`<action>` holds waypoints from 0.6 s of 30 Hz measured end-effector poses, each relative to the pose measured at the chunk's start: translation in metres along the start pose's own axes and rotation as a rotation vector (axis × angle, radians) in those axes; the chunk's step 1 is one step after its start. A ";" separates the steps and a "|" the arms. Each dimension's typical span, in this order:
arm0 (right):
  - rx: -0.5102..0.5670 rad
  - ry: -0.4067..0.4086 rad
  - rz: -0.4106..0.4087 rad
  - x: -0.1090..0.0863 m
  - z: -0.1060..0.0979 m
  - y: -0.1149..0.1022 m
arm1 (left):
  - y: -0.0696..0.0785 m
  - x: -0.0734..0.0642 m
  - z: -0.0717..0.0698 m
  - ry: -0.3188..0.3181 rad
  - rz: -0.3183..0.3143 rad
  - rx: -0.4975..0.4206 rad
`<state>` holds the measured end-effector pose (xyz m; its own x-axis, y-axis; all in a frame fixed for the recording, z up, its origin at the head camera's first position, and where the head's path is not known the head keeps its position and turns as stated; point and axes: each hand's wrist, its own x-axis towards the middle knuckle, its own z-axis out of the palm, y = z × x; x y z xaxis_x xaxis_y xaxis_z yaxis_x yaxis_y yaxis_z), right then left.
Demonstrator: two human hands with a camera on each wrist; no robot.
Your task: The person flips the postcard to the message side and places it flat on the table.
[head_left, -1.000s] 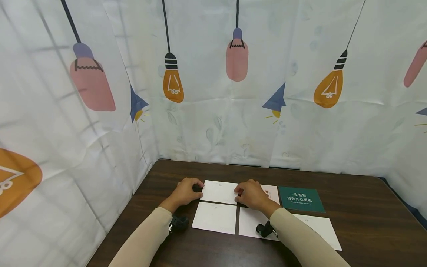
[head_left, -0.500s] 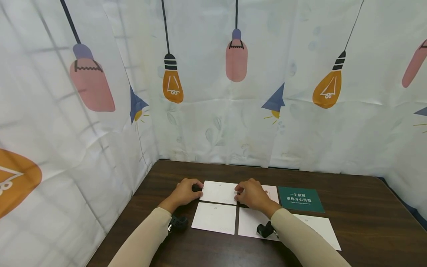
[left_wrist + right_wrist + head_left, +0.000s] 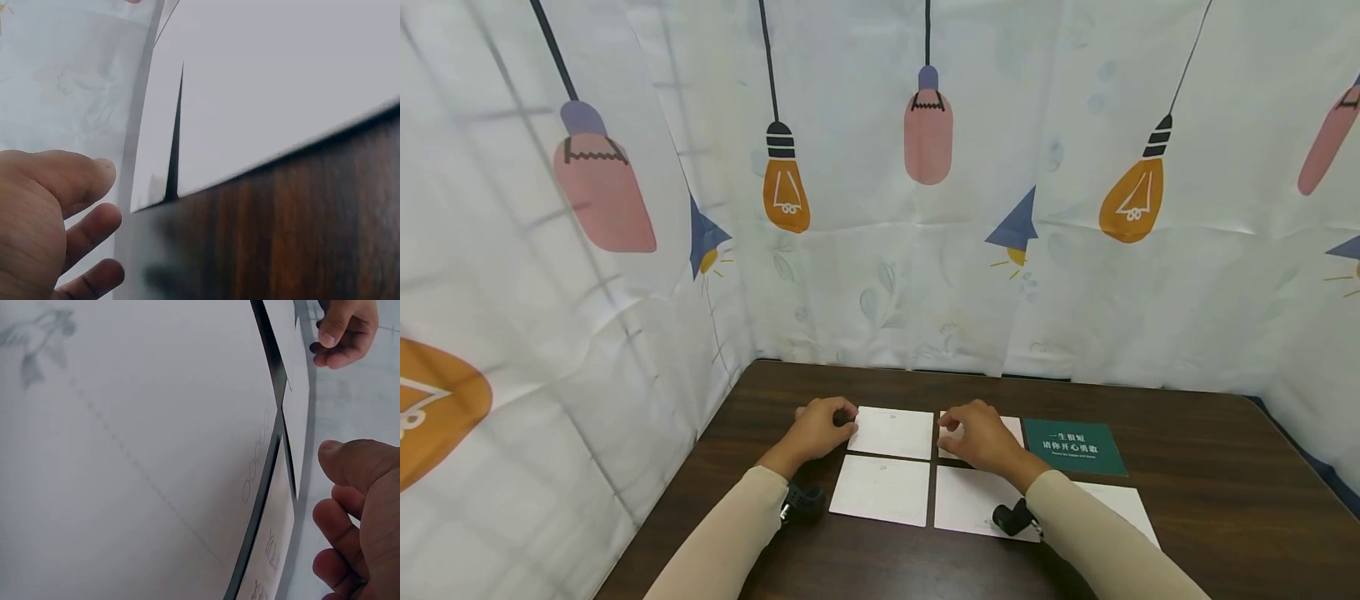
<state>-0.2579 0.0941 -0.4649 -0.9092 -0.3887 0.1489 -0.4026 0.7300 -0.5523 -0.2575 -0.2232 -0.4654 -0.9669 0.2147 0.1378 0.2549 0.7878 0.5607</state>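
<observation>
My left hand (image 3: 816, 429) rests at the left edge of the white back-left card (image 3: 893, 433), fingers loosely bent. In the left wrist view its thumb (image 3: 94, 178) and fingers have nothing between them. My right hand (image 3: 981, 437) is over the back-middle card (image 3: 1013, 429), partly hiding it, its fingers loosely curled and holding nothing. Below these lie a white front-left card (image 3: 880, 490) and a front-middle card (image 3: 966, 500), partly under the right wrist. The right wrist view shows a card (image 3: 156, 425) with a faint bird print, dotted line and row of ovals.
A green card (image 3: 1075, 447) with white lettering lies at the back right of the dark wooden table (image 3: 1210, 467). The right sleeve (image 3: 1097, 533) partly covers a white front-right card (image 3: 1120, 502). A curtain (image 3: 865, 283) printed with lamps stands behind the table.
My right hand has left the right edge of the back-left card and moved slightly right, over the back-middle card. My left hand has hardly moved, and the cards lie as before.
</observation>
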 end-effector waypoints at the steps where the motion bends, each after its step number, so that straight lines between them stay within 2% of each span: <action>1: -0.001 0.004 -0.002 -0.001 -0.001 0.001 | 0.002 0.000 0.000 -0.005 0.004 0.000; 9: -0.014 0.010 0.038 -0.007 -0.009 0.006 | 0.016 0.002 0.004 -0.057 0.004 -0.040; 18: -0.024 0.004 0.038 -0.009 -0.015 0.015 | 0.029 0.005 0.009 -0.088 0.023 -0.057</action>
<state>-0.2570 0.1167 -0.4623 -0.9243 -0.3583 0.1317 -0.3702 0.7572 -0.5382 -0.2547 -0.1936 -0.4558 -0.9553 0.2846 0.0805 0.2739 0.7485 0.6040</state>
